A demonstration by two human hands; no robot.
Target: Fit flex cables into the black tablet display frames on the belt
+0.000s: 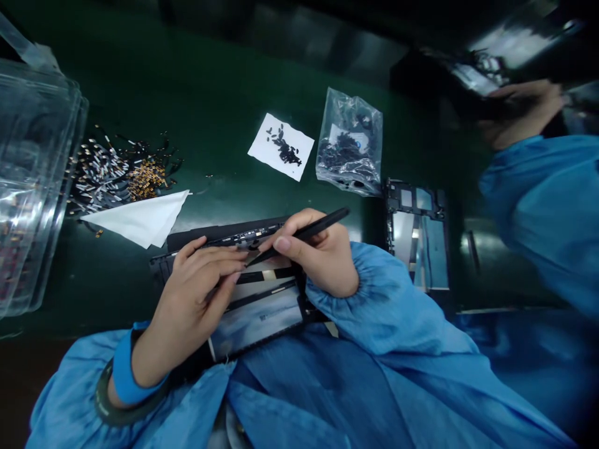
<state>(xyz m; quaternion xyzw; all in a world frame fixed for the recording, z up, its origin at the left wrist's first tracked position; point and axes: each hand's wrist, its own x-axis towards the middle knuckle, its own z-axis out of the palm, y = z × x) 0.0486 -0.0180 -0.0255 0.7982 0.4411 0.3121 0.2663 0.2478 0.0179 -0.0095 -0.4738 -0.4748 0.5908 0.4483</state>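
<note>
A black stylus-like tool (304,234) is pinched in the closed grip of the right hand (318,259) at frame centre, its long axis slanting from upper right down to lower left. Its tip is pointed at the opened device (262,312), on which the left hand (196,293) is rested, fingers curled, nothing gripped

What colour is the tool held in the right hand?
Black: the slim tool in the right hand is black all along, seen in the head view.

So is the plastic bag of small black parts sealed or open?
Cannot tell: the bag lies crumpled on the mat, and its mouth is not visible.

Green bench (210,93) w/ parts bag (349,143)
</note>
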